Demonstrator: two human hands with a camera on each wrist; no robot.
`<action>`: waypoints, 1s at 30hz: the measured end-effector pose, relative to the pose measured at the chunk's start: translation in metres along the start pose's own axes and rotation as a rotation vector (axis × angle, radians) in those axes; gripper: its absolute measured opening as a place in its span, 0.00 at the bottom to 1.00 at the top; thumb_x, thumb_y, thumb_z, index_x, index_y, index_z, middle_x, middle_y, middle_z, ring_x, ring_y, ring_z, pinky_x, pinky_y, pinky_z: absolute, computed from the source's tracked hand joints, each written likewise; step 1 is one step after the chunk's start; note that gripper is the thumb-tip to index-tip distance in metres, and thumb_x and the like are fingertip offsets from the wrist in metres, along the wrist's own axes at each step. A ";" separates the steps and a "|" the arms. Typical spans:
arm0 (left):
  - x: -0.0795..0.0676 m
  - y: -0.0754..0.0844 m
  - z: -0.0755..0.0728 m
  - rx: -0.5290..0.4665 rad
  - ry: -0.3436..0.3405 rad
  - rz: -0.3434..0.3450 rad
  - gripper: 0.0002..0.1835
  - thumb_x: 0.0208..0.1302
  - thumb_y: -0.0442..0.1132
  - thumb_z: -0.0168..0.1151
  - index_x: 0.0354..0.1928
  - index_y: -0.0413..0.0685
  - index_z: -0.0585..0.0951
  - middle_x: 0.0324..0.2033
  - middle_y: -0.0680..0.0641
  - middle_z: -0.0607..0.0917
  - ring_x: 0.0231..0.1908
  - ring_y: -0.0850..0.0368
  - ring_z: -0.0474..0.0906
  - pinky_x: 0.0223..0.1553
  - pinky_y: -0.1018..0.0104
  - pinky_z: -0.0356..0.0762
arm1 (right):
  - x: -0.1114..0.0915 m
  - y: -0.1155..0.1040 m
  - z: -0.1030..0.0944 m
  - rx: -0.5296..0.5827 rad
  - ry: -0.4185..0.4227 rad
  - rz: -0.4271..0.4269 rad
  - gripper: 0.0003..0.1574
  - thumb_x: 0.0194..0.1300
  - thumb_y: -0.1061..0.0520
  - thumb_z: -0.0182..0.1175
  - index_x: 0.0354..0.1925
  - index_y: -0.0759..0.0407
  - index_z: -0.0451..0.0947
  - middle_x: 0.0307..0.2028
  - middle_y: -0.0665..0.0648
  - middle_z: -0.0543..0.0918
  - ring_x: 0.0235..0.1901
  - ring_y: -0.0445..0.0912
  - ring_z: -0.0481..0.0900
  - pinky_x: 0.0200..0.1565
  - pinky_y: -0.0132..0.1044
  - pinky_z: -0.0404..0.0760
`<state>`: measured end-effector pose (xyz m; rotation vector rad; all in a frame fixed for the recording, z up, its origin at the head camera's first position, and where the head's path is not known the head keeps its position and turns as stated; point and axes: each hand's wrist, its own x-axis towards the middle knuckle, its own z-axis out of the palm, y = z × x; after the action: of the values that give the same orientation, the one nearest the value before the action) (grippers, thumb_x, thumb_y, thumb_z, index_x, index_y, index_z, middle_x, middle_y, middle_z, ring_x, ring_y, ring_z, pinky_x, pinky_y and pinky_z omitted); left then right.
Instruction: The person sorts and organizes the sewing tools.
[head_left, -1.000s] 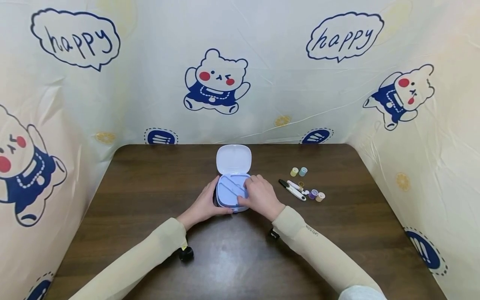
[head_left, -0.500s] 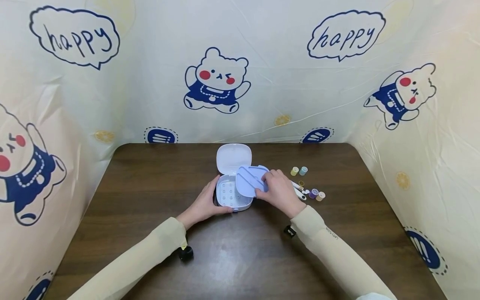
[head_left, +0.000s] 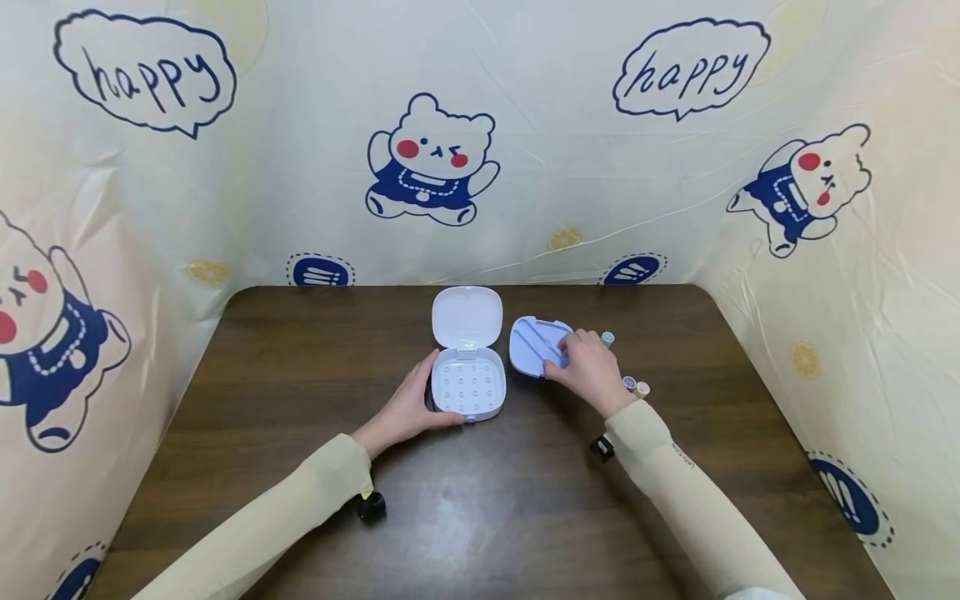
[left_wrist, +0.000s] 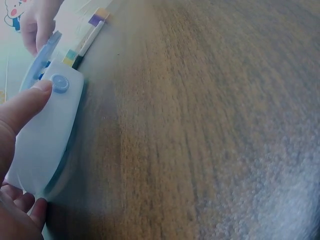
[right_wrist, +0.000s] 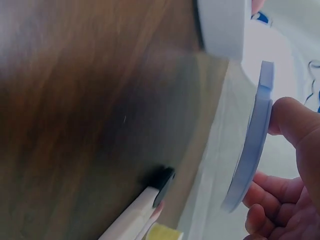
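We judge the tray [head_left: 531, 343] light and stiff, best pinched at its rim as our right fingers [right_wrist: 279, 188] do, above the bench [head_left: 450, 500], beside the box [head_left: 490, 412] our left fingers [head_left: 420, 375] grip

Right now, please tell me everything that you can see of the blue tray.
The tray is light blue, thin, round-cornered and plastic-looking. A narrow diagonal strip crosses its upward face, inside a raised rim. The right hand pinches it at the right side, hiding its near right corner. It is held above the table, right of the open box and apart from it.
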<state>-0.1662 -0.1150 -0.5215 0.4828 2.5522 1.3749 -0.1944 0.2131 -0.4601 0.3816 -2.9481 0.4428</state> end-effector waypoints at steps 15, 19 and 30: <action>0.001 -0.002 0.001 -0.004 -0.007 -0.011 0.69 0.50 0.54 0.85 0.83 0.40 0.47 0.79 0.35 0.56 0.79 0.39 0.53 0.75 0.40 0.56 | 0.048 0.015 0.015 -0.047 -0.062 0.035 0.26 0.62 0.45 0.69 0.41 0.68 0.84 0.37 0.64 0.81 0.41 0.59 0.77 0.42 0.54 0.80; 0.000 -0.002 0.001 -0.006 -0.006 -0.011 0.69 0.50 0.54 0.85 0.83 0.41 0.47 0.79 0.35 0.56 0.78 0.39 0.53 0.75 0.41 0.56 | 0.059 0.014 0.017 -0.062 -0.087 0.057 0.25 0.61 0.45 0.69 0.40 0.67 0.83 0.38 0.64 0.81 0.41 0.58 0.77 0.41 0.55 0.81; -0.001 -0.003 0.000 -0.015 -0.016 -0.030 0.69 0.51 0.55 0.84 0.84 0.43 0.47 0.80 0.36 0.55 0.79 0.41 0.51 0.76 0.41 0.54 | 0.076 0.008 0.021 -0.116 -0.163 0.077 0.22 0.64 0.46 0.68 0.26 0.63 0.77 0.36 0.64 0.79 0.41 0.59 0.76 0.40 0.54 0.80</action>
<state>-0.1653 -0.1167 -0.5238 0.4486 2.5247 1.3732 -0.2718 0.1964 -0.4690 0.3042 -3.1373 0.2583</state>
